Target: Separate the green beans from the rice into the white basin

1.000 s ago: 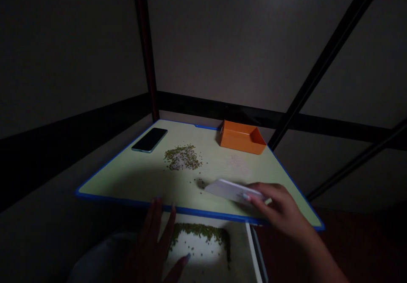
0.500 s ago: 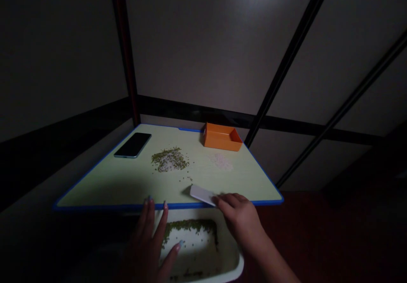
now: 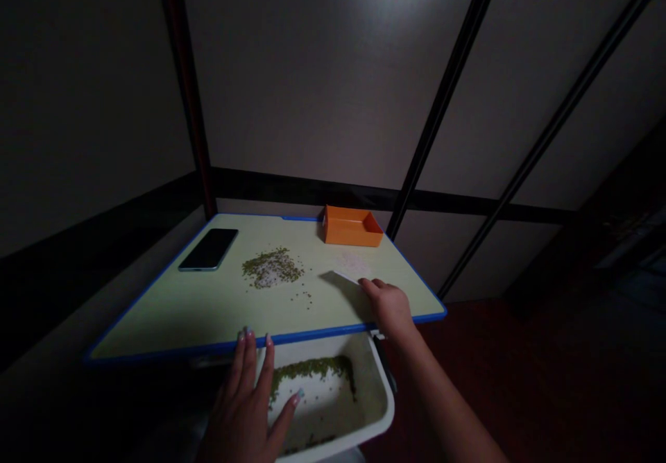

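Note:
My right hand (image 3: 389, 305) pinches a thin white card (image 3: 343, 278) and holds it tilted over the pale tabletop (image 3: 218, 317). Just beyond the card lies a thin patch of white grains (image 3: 354, 264). To its left spreads a mixed pile of green beans and white grains (image 3: 271, 268), with a few stray beans nearer me. My left hand (image 3: 247, 400) is open, fingers spread, its fingertips at the table's blue front edge. Below that edge is a white bin (image 3: 382, 418) with green beans (image 3: 317, 367) along its far inside wall; my left hand covers its left side.
An orange open box (image 3: 352, 235) stands at the table's back right. A dark-screened phone (image 3: 209, 249) lies near the left edge. Behind the table rise panelled doors (image 3: 312, 102) with dark frames. The floor (image 3: 499, 366) at right is dark red.
My right hand has moved the card away from the front edge, farther onto the table toward the white grains. My left hand stays at the edge. The whole view has shifted slightly.

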The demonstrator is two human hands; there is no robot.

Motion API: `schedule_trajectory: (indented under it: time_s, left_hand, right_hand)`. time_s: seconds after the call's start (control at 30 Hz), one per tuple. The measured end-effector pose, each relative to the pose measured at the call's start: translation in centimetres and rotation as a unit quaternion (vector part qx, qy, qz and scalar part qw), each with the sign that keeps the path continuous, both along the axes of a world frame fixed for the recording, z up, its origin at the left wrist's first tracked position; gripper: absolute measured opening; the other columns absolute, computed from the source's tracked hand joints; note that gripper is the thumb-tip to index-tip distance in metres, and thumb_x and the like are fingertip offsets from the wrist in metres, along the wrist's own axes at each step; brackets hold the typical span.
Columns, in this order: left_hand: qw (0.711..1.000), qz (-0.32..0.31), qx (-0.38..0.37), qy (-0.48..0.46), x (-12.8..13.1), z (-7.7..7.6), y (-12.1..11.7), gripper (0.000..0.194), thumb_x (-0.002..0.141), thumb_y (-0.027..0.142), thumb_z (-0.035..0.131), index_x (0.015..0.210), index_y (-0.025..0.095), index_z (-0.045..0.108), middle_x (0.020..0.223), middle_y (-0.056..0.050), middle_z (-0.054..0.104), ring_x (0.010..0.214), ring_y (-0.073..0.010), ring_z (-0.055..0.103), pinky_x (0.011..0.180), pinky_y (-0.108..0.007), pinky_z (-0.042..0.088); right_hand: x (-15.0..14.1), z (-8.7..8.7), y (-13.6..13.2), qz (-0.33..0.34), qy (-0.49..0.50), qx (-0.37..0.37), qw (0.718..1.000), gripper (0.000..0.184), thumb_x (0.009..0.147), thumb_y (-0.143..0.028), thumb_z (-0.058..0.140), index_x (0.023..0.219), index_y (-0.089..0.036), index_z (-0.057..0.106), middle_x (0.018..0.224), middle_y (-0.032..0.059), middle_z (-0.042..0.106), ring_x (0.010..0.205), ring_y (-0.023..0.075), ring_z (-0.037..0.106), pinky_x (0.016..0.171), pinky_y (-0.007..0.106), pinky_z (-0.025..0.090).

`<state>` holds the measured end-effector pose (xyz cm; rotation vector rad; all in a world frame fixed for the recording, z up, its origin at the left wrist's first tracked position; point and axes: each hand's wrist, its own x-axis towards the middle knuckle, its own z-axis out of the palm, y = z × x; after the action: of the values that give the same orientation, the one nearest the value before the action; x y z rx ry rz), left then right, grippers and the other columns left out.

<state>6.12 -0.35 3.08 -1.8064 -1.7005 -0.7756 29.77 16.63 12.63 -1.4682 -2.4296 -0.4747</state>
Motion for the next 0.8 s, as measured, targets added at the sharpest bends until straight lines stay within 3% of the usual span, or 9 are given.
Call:
schedule_trajectory:
  time_s: [0.2,0.33,0.8]
  left_hand:
    - [1.0,-0.01,0.009,-0.01,-0.3,-0.6,0.1,0.078,0.09,0.047,0.045,0.153,0.011,0.017,0.161,-0.021,0.026,0.149,-0.0347,0.025,0.097,-0.048,0.054]
    - [0.999,-0.005,-0.013,-0.033,-0.2,-0.7,0.0,0.079,0.09,0.049,0.045,0.154,0.013,0.016,0.159,-0.021,0.03,0.148,-0.0342,0.028,0.1,-0.049,0.052]
    - [0.998,-0.014,-0.039,-0.055,-0.1,0.0,-0.4,0.077,0.091,0.047,0.046,0.154,0.013,0.016,0.16,-0.02,0.029,0.149,-0.033,0.026,0.105,-0.05,0.048]
  right_hand:
    - [0.5,-1.5,-2.8,0.115,0.134,0.102,0.979,0.032,0.088,-0.009,0.053,0.107,-0.026,0.073,0.098,0.0062,0.078,0.088,0.0215,0.072,0.076,0.029,0.053]
    - [0.1,-3.1,-5.2,0.172,0.182,0.116,0.961,0.036,0.09,-0.01,0.048,0.109,-0.027,0.073,0.102,0.0052,0.078,0.09,0.0211,0.073,0.086,0.035,0.056]
    - [-1.5,-3.6,-6.4,0.154,0.175,0.075,0.97,0.038,0.091,-0.008,0.048,0.109,-0.03,0.073,0.105,0.0061,0.078,0.094,0.0202,0.072,0.095,0.04,0.052]
